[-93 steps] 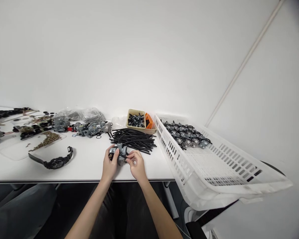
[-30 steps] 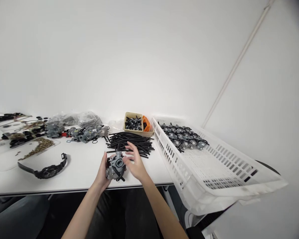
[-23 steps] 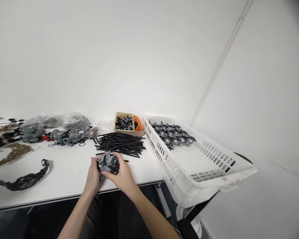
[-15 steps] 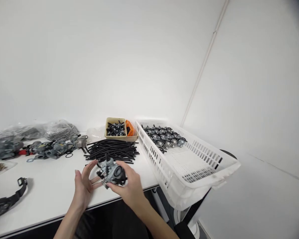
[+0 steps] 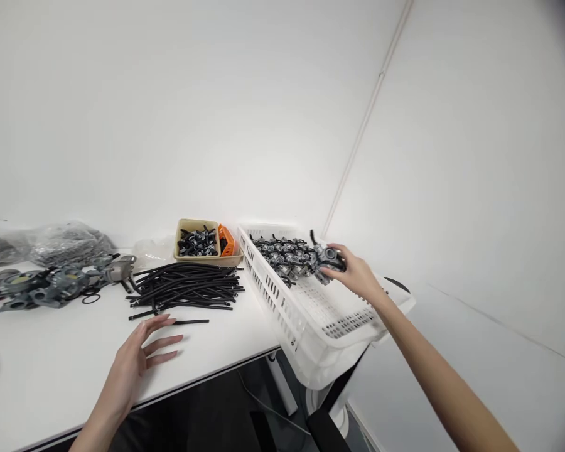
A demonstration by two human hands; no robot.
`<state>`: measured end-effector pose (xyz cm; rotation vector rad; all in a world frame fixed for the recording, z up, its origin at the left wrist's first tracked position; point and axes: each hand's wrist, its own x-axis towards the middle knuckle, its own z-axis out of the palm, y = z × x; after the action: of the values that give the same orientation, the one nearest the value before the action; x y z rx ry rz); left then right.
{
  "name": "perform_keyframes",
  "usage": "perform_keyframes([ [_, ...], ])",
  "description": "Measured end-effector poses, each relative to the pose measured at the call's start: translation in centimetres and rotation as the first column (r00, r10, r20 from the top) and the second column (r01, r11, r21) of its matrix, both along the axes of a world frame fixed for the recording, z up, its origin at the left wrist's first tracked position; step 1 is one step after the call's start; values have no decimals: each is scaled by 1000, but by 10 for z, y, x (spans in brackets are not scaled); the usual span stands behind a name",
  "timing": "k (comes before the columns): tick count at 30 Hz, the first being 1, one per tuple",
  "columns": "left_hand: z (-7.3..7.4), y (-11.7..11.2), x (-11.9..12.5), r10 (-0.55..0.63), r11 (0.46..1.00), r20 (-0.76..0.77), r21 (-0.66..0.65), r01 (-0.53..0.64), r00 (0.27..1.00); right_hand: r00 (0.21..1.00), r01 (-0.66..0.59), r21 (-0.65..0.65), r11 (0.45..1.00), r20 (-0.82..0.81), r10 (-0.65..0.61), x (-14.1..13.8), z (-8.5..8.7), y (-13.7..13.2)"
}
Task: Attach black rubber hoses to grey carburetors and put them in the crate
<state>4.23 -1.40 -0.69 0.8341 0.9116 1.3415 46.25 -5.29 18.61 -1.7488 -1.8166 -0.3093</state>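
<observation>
A white table (image 5: 51, 351) runs left of a large white perforated plastic crate (image 5: 268, 301), which holds packed rows of grey metal carburetors (image 5: 280, 257). Over the crate, the right hand (image 5: 353, 270) grips one more grey metal carburetor (image 5: 330, 256) with curled fingers, apparently just beside the rows. Left of the crate, a heap of black rubber hoses (image 5: 183, 289) lies on the table, and the left hand (image 5: 132, 367) rests open and empty, fingers spread near one loose black hose (image 5: 191, 321).
</observation>
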Motion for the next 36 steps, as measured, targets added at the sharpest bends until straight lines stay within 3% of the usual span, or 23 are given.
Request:
perform_keyframes([
  [3, -1, 0, 1, -9, 1000, -7, -3, 9, 1000, 996, -45, -245, 968, 69, 63, 22, -20, 40],
  [6, 1, -1, 3, 25, 999, -24, -22, -25, 999, 993, -60, -403, 913, 74, 97, 30, -43, 75],
  [14, 2, -1, 6, 52, 997, -55, -52, -55, 997, 986, -87, -480, 873, 83, 144, 23, -83, 134],
  [21, 0, -3, 7, 53, 997, -97, -44, -57, 994, 988, -135, -496, 858, -3, 153, 25, -104, 143],
  [31, 3, -8, 3, -33, 999, -130, 5, 34, 991, 969, -240, -591, 770, -188, 158, 41, -101, 143],
  [36, 2, -9, 7, 38, 998, -147, 54, -30, 988, 971, -207, -565, 799, -216, 98, 41, -107, 143],
])
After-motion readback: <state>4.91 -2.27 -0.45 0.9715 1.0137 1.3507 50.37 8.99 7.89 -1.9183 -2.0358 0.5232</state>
